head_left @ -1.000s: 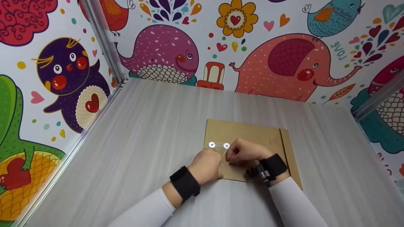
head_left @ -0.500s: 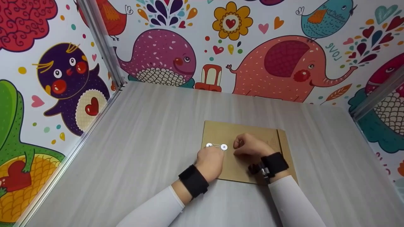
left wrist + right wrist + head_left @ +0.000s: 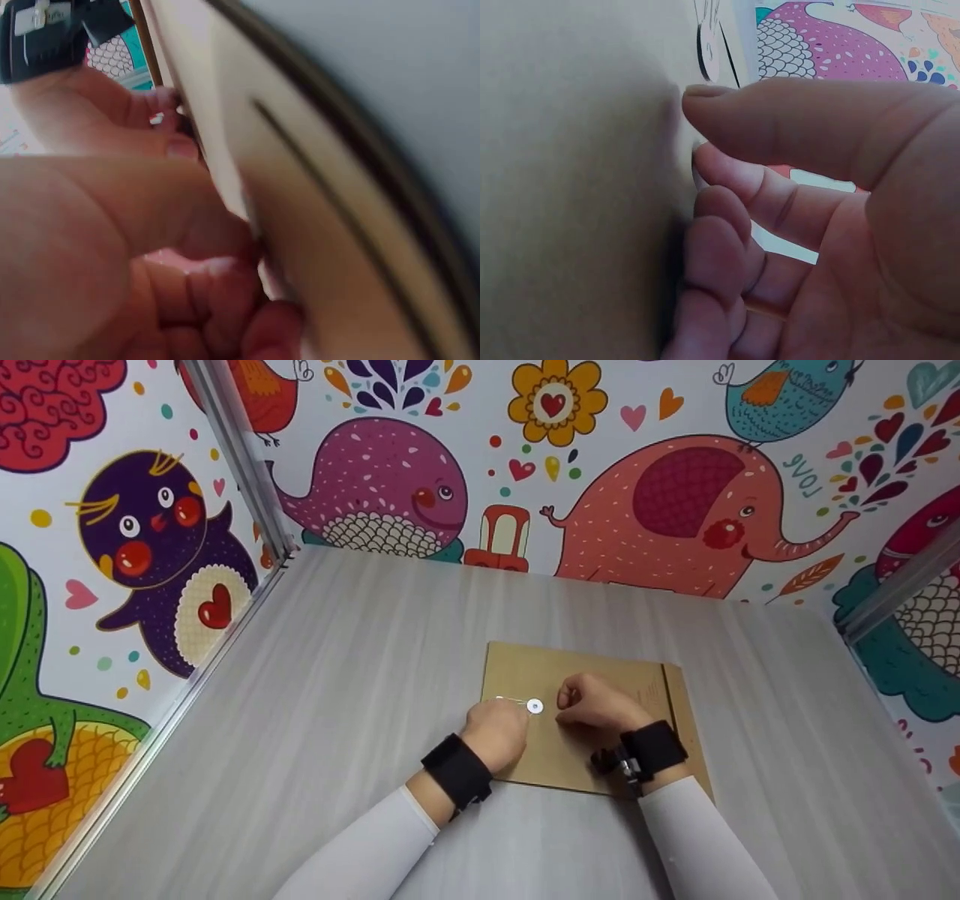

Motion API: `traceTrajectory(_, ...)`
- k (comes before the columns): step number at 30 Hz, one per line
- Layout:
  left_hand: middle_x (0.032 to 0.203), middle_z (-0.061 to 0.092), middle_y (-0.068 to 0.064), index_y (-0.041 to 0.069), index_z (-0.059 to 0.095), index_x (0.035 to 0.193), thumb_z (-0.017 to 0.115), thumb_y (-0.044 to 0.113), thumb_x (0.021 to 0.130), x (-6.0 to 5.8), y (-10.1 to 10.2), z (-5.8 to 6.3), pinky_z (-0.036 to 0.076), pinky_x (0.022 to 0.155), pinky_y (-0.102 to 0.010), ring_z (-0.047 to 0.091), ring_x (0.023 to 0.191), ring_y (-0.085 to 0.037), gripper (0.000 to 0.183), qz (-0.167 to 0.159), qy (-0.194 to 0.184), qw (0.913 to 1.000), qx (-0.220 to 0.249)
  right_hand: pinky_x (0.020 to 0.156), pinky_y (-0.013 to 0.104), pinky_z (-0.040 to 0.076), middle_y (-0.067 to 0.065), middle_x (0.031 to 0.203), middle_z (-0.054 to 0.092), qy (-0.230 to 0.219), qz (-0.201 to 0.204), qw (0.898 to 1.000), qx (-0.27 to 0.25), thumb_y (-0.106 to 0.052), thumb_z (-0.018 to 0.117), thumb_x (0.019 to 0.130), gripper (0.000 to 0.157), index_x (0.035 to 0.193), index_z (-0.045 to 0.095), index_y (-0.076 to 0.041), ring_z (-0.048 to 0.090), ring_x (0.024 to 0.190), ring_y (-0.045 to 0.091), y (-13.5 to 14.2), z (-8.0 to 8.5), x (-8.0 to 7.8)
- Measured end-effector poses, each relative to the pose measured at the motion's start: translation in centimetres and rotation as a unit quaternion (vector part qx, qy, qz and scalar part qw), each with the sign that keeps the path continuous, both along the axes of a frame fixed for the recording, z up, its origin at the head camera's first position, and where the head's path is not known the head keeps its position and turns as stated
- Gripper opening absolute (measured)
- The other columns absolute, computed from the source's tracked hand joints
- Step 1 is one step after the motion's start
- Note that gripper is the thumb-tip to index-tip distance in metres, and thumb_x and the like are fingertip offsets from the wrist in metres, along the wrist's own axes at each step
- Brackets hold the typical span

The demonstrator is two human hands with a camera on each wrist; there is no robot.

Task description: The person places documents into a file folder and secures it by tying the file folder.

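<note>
A brown kraft paper envelope [image 3: 551, 761] lies flat on the table, with a white button disc [image 3: 535, 706] and thin white string [image 3: 514, 701] on its face. My left hand [image 3: 495, 735] lies over the left part, covering most of a second disc. In the left wrist view its thumb [image 3: 217, 232] and fingers come together at the paper; they pinch the string, whose held end is hidden. My right hand [image 3: 596, 705] hovers just right of the visible disc. The right wrist view shows its fingers [image 3: 716, 255] loosely curled, thumb apart, holding nothing.
The grey wood-grain table [image 3: 360, 675] extends around the envelope. Printed cartoon panels [image 3: 375, 487] stand at the back and sides, with a metal frame post [image 3: 247, 457] at the back left corner. A dark elastic band [image 3: 670, 697] runs along the envelope's right side.
My left hand has moved up and right over the left disc, and the loose string end seen earlier is now hidden. My right hand has drawn slightly away from the discs, its fingers loosened.
</note>
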State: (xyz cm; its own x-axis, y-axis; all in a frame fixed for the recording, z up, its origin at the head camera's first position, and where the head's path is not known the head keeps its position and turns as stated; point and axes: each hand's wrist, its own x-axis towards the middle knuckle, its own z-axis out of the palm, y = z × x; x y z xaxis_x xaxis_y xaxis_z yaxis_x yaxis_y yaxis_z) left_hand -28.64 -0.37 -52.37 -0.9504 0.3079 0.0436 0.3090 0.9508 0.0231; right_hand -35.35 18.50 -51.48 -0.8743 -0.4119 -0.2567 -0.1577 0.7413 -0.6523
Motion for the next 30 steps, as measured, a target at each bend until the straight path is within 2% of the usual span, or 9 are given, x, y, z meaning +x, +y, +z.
traceTrajectory(3,0.076,0.069,-0.003,0.014,0.072,0.079,0.068,0.02,0.087,-0.1,-0.2,0.3,0.054,0.053,-0.036,0.067,0.069,-0.02,0.011,0.004,0.005,0.9995,0.031,0.056,0.025,0.041,-0.002,0.073,0.058,0.014,-0.001,1.0,0.013,-0.01,0.074,0.079,0.01,0.081,0.064,-0.009,0.052,0.063,0.012,-0.1,0.1,0.0)
traceTrajectory(5,0.074,0.068,-0.003,0.013,0.072,0.077,0.069,0.017,0.086,0.1,-0.2,0.4,0.054,0.054,-0.034,0.066,0.067,-0.019,0.01,0.001,0.032,0.9986,0.042,0.056,0.025,0.042,-0.002,0.073,0.058,0.02,-0.003,0.999,0.025,-0.011,0.074,0.08,0.01,0.08,0.065,-0.01,0.053,0.064,0.013,-0.1,0.2,0.0)
traceTrajectory(9,0.069,0.068,-0.002,0.015,0.071,0.074,0.07,0.012,0.086,0.5,0.2,0.3,0.053,0.052,-0.032,0.066,0.065,-0.018,0.012,0.0,0.086,0.9959,0.03,0.056,0.026,0.042,-0.002,0.072,0.058,0.029,-0.008,0.999,0.043,-0.011,0.074,0.08,0.009,0.077,0.065,-0.011,0.054,0.063,0.013,-0.3,0.2,-0.1)
traceTrajectory(11,0.069,0.069,-0.001,0.016,0.071,0.073,0.069,0.013,0.086,0.6,0.4,0.2,0.053,0.051,-0.032,0.066,0.065,-0.018,0.013,0.007,0.091,0.9957,0.017,0.055,0.026,0.042,-0.002,0.071,0.058,0.029,-0.008,0.998,0.047,-0.011,0.073,0.08,0.009,0.076,0.066,-0.011,0.053,0.062,0.014,-0.3,0.2,-0.1)
traceTrajectory(19,0.073,0.07,-0.001,0.017,0.073,0.076,0.064,0.017,0.09,0.4,0.1,-0.3,0.054,0.05,-0.035,0.067,0.068,-0.018,0.017,0.005,0.052,0.9981,-0.032,0.054,0.026,0.04,-0.003,0.067,0.056,0.043,-0.005,0.996,0.079,-0.014,0.072,0.081,0.011,0.072,0.065,-0.014,0.052,0.06,0.013,-0.4,-0.4,-0.2)
traceTrajectory(24,0.075,0.07,0.0,0.016,0.075,0.079,0.064,0.017,0.09,-0.5,-0.7,-0.1,0.055,0.052,-0.036,0.067,0.07,-0.016,0.016,0.03,0.023,0.9979,-0.053,0.055,0.026,0.041,-0.003,0.069,0.056,0.036,0.002,0.996,0.081,-0.016,0.073,0.083,0.013,0.074,0.065,-0.014,0.053,0.061,0.013,-0.5,-0.5,0.0)
traceTrajectory(30,0.084,0.072,-0.003,0.014,0.076,0.086,0.063,0.015,0.091,-1.4,-1.5,0.3,0.057,0.056,-0.039,0.069,0.079,-0.019,0.013,0.048,-0.029,0.9975,-0.044,0.055,0.027,0.041,-0.002,0.07,0.058,0.039,0.004,0.995,0.088,-0.017,0.077,0.084,0.016,0.074,0.065,-0.014,0.053,0.062,0.014,-0.5,-0.3,0.2)
